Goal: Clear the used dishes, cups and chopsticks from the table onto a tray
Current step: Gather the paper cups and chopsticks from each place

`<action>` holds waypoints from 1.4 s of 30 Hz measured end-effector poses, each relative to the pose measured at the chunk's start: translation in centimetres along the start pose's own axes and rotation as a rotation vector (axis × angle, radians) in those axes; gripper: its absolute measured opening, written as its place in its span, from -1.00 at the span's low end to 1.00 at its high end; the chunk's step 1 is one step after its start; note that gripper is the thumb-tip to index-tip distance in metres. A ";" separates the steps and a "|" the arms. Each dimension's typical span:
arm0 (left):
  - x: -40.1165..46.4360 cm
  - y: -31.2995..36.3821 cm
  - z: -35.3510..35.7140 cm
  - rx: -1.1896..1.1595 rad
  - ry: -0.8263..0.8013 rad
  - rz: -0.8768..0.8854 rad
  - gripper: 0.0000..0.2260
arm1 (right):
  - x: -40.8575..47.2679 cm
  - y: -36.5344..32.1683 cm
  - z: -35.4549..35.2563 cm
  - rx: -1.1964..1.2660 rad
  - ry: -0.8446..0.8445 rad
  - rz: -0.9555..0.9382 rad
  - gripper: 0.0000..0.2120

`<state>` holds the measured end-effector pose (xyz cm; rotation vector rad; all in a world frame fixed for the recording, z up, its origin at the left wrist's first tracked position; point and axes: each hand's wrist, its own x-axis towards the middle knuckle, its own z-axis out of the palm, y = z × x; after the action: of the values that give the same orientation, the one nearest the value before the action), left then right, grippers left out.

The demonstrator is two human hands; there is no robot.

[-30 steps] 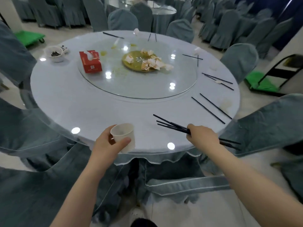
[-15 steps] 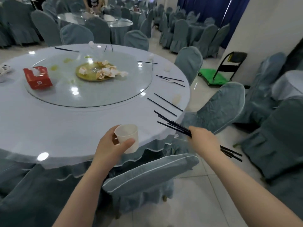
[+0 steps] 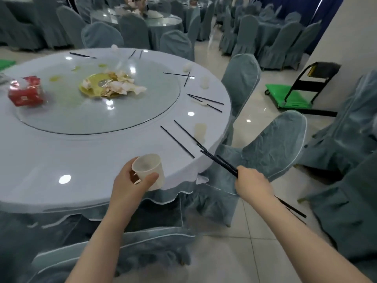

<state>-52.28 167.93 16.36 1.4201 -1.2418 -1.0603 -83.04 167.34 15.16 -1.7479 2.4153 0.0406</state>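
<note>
1. Gripping a white paper cup [image 3: 150,170], the left hand [image 3: 130,186] holds it upright over the near edge of the round table [image 3: 61,160], thumb across its front.
2. Off past the table's rim, the right hand [image 3: 252,183] is closed around a bundle of black chopsticks [image 3: 219,160]; their tips point up toward the table, the back ends stick out behind the wrist.
3. Two loose chopsticks [image 3: 177,141] lie on the tabletop just beyond the bundle's tips, with another pair [image 3: 206,100] farther along the rim and more at the far side.
4. On the glass turntable [image 3: 102,119] sit a yellow plate [image 3: 91,90] heaped with crumpled napkins and a red tissue box [image 3: 26,92].
5. Chairs in grey-blue covers ring the table; a green trolley [image 3: 289,97] stands by the wall.
</note>
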 end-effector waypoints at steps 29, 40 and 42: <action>14.1 -3.0 6.9 0.137 0.432 -0.299 -0.57 | 29.5 -12.8 11.7 0.065 -0.246 -0.412 -0.36; 11.9 -2.1 8.9 0.104 0.533 -0.306 -0.59 | 29.3 -13.7 11.8 -0.028 -0.332 -0.613 -0.81; 11.1 -2.0 8.7 0.078 0.539 -0.300 -0.60 | 29.1 -13.7 11.4 -0.061 -0.357 -0.645 -0.83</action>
<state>-59.15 156.06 12.49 1.8398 -0.6997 -0.7468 -77.64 136.87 0.62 -2.2317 1.5477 0.3172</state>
